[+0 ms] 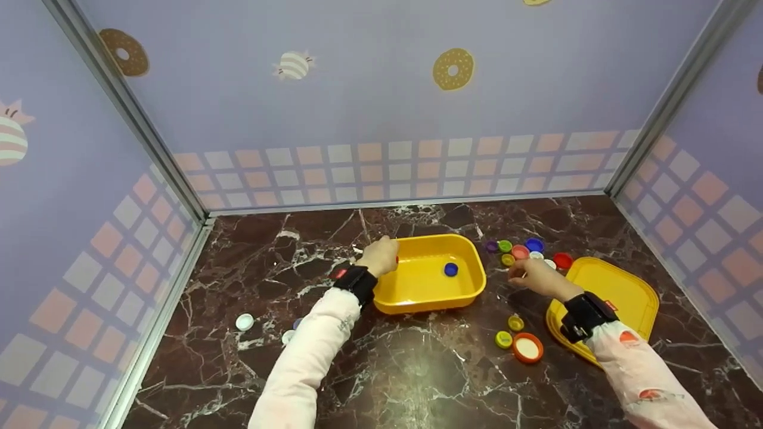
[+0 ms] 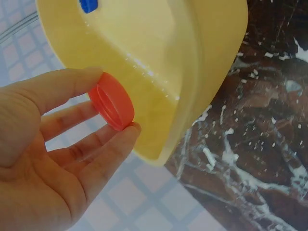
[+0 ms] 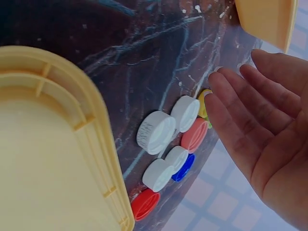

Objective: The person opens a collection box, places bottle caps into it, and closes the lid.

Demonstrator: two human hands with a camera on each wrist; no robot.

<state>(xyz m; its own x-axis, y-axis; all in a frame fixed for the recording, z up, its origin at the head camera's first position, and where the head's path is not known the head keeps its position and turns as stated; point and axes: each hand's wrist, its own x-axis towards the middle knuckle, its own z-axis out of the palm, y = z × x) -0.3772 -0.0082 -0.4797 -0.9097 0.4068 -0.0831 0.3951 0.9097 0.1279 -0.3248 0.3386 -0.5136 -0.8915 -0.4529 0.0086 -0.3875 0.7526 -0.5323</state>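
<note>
In the left wrist view my left hand (image 2: 62, 139) pinches a red bottle cap (image 2: 113, 102) between thumb and fingers, at the left end of the yellow box (image 1: 429, 301). One blue cap (image 1: 451, 269) lies on the box floor. My right hand (image 1: 539, 277) hangs over the table to the right of the box, its fingers loosely bent and nothing between them in the right wrist view. Beside it lies a group of caps, among them a white cap (image 3: 156, 132), a pink cap (image 3: 195, 134), a blue cap (image 3: 183, 167) and a red cap (image 3: 146, 204).
A yellow lid (image 1: 620, 292) lies at the right, under my right forearm. Nearer me are an orange cap (image 1: 527, 348) with a pale inside and two yellowish caps. At the left rests a white cap (image 1: 244, 322), with others partly behind my left sleeve. Patterned walls border the table.
</note>
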